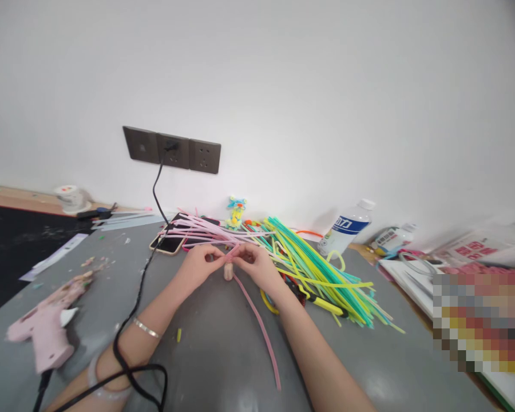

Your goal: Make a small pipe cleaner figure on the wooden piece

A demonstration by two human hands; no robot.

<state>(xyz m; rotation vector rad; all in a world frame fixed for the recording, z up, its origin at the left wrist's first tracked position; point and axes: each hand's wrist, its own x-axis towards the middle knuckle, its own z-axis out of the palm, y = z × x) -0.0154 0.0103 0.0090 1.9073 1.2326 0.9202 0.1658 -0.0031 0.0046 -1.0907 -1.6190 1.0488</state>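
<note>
My left hand and my right hand meet over the grey table, fingers pinched together on a pink pipe cleaner. Its long tail runs from my fingers down toward me across the table. A small pinkish cylinder sits just under the pinch, between both hands. Behind my hands lies a pile of pink pipe cleaners, and to the right a larger pile of green and yellow ones.
A pink glue gun lies at the left, its black cord running over my left forearm up to a wall socket. A phone, a water bottle, a small colourful figure and papers lie around.
</note>
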